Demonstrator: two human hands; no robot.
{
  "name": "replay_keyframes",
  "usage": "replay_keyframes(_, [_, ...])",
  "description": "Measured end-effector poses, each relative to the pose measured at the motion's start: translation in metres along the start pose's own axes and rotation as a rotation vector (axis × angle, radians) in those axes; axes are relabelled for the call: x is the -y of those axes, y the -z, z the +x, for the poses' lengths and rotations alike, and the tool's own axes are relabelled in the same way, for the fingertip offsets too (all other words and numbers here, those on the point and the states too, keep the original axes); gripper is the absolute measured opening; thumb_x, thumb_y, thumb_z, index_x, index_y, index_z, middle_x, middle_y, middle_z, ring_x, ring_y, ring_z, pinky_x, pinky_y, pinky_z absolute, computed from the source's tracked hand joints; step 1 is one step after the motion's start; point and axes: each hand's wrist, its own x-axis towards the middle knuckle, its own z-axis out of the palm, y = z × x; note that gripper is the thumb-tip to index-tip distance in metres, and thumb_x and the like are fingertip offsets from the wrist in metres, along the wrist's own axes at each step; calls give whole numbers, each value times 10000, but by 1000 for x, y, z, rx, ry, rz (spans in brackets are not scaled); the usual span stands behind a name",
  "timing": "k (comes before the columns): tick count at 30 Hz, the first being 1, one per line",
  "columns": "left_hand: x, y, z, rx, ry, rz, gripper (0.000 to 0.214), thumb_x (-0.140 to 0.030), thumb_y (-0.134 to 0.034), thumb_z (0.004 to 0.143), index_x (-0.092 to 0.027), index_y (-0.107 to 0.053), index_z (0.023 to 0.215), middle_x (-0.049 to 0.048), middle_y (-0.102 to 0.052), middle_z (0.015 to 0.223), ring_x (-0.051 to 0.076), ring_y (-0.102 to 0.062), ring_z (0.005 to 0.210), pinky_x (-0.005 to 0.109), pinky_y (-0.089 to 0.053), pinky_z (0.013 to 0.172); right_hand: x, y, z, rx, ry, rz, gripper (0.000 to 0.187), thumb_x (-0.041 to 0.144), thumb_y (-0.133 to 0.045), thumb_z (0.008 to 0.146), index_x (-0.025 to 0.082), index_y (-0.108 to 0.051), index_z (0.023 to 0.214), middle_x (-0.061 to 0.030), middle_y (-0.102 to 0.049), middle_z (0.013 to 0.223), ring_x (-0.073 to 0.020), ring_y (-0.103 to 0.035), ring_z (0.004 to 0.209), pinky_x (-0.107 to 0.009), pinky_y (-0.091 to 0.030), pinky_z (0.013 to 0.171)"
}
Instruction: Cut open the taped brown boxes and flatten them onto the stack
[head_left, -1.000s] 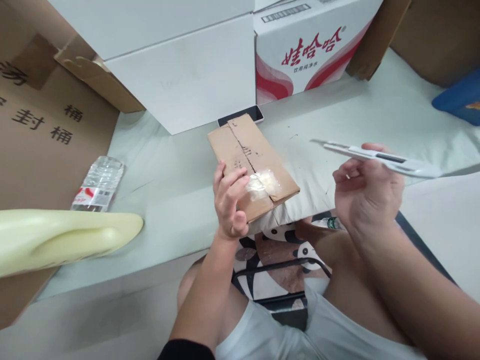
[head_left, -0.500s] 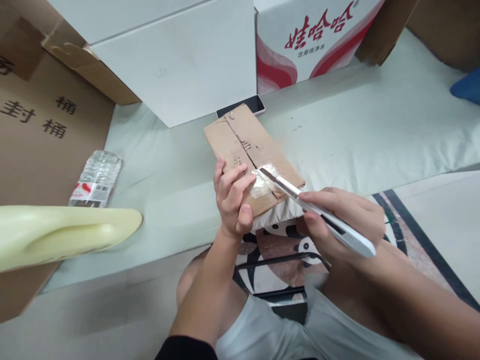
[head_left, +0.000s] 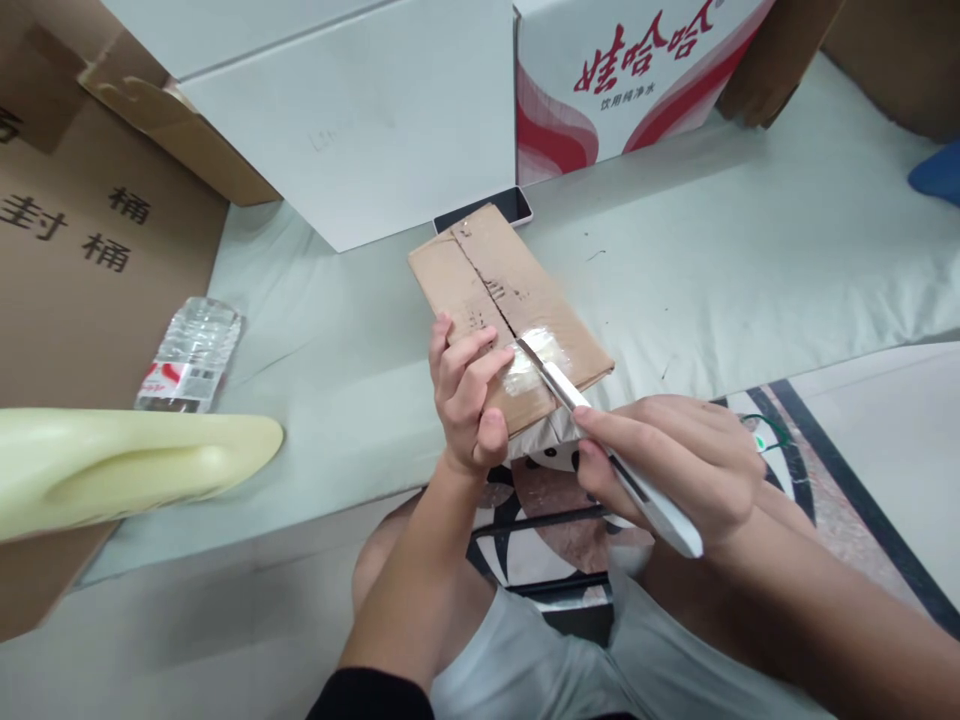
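Observation:
A small flat cardboard box [head_left: 487, 280] lies tilted across the table's near edge, with a dark seam running down its top. Clear tape [head_left: 546, 345] shines over the near end of that seam. My left hand [head_left: 469, 400] grips the box along its left near side, fingers resting on the top and thumb at the near edge. In my right hand [head_left: 675, 460] is a white utility knife [head_left: 637, 490], its blade extended. The blade tip touches the box at the seam, beside the tape and close to my left fingertips.
Behind the box lies a phone [head_left: 517, 207] against a large white box [head_left: 360, 130]. A red-and-white carton [head_left: 630, 90] stands to its right. On the left are a plastic water bottle [head_left: 191, 355], a pale yellow curved object [head_left: 150, 465] and a big brown carton [head_left: 90, 230].
My right hand has swung the knife's handle left and toward me, so the blade lines up more with the seam. The left hand and box have hardly moved.

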Motion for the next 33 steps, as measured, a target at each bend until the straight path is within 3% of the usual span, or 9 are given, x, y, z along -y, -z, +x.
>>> replay_keyframes(4, [0,-1,-1,-11,18,-6,452,-403,-279,1002,-249,-683,1133,63,-698,1146,277,-674,1120,613,-334,1257,5,0,-1,98,-52,6,303,61,-634,896,247,-655,1135,51,-637,632,-110,-581,516,-268,-475,499])
replay_keyframes(8, [0,-2,-1,-19,27,-15,444,-420,-311,991,-250,-701,1119,65,-703,1145,291,-673,1131,624,-303,1274,11,-3,-2,43,-93,6,273,94,-649,904,241,-634,1134,62,-601,638,-105,-575,534,-271,-458,508])
replay_keyframes(12, [-1,-2,-2,-28,47,18,468,-449,-291,995,-249,-701,1102,68,-704,1135,296,-677,1124,632,-306,1271,12,-6,-3,83,-136,10,203,110,-663,925,220,-630,1092,60,-589,647,-86,-521,535,-254,-424,514])
replay_keyframes(19, [3,-3,-2,-29,9,19,482,-437,-283,1000,-252,-710,1124,66,-704,1122,284,-673,1124,615,-331,1262,2,-22,-4,-47,-95,-15,111,145,-670,936,203,-647,1028,73,-563,611,-76,-492,519,-248,-386,506])
replay_keyframes(22, [4,-3,-2,-26,8,19,478,-421,-283,997,-254,-708,1141,65,-702,1148,289,-657,1171,613,-321,1272,4,-14,-4,-43,-68,34,128,157,-629,949,212,-639,1064,61,-593,627,-90,-526,541,-248,-418,513])
replay_keyframes(26, [1,1,-2,16,17,51,477,-437,-292,997,-247,-706,1138,68,-706,1165,300,-655,1191,625,-312,1275,11,14,-3,203,-157,156,217,187,-583,980,207,-609,1194,12,-679,740,-116,-603,634,-274,-498,599])
replay_keyframes(29, [-1,2,-1,45,9,70,466,-422,-297,1000,-233,-700,1138,69,-705,1163,290,-666,1165,620,-325,1267,13,24,-3,186,-146,152,218,168,-592,974,185,-606,1190,10,-661,729,-113,-592,621,-277,-484,593])
replay_keyframes(33, [-4,2,0,34,5,50,449,-381,-299,1004,-220,-699,1130,61,-705,1151,271,-666,1158,595,-327,1270,10,16,-5,147,-136,93,143,145,-625,975,186,-618,1112,50,-585,662,-83,-513,564,-254,-412,551])
